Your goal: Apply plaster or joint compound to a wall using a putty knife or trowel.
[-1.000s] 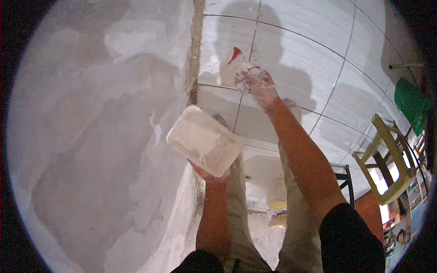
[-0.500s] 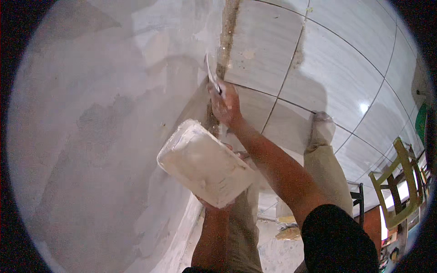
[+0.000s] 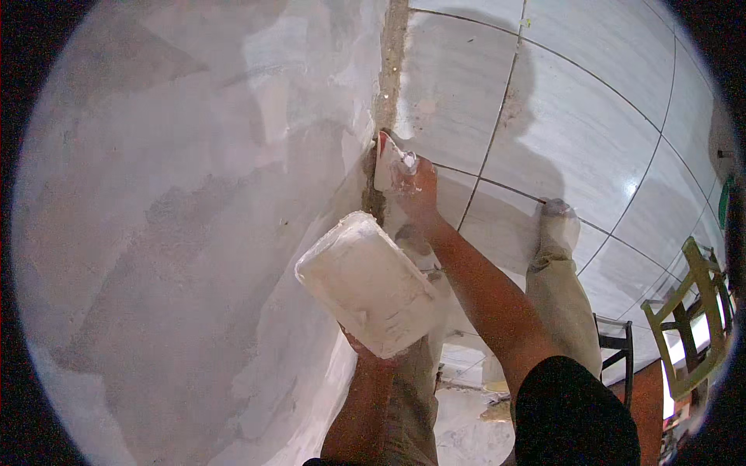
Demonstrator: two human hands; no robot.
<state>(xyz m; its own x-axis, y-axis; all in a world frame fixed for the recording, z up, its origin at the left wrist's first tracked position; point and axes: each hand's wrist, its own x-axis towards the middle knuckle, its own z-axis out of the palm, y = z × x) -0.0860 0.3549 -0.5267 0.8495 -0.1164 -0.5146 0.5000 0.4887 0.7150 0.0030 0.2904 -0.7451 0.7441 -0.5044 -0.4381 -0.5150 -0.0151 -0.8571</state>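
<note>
My left hand (image 3: 364, 346) is under a white rectangular tub (image 3: 305, 262), gripping it from below. Its inside is coated with pale putty (image 3: 369, 279), and the tub is tilted. In my right hand (image 3: 420, 194) is a putty knife (image 3: 385, 165), its blade turned toward the foot of the wall. The blade lies near the strip where the wall (image 3: 194, 256) meets the tiled floor; whether it touches the wall I cannot tell. White smears cover my right fingers.
Large pale floor tiles (image 3: 590, 116) with dark joints spread to the right. A rough brown gap (image 3: 391, 70) runs along the wall base. My foot (image 3: 559, 225) stands on the tiles. At the right are a dark stool (image 3: 618, 342) and a yellowish wooden chair frame (image 3: 691, 373).
My right hand has moved down and right with the putty knife, turning the blade from the wall toward the base gap. The tub has shifted slightly right.
</note>
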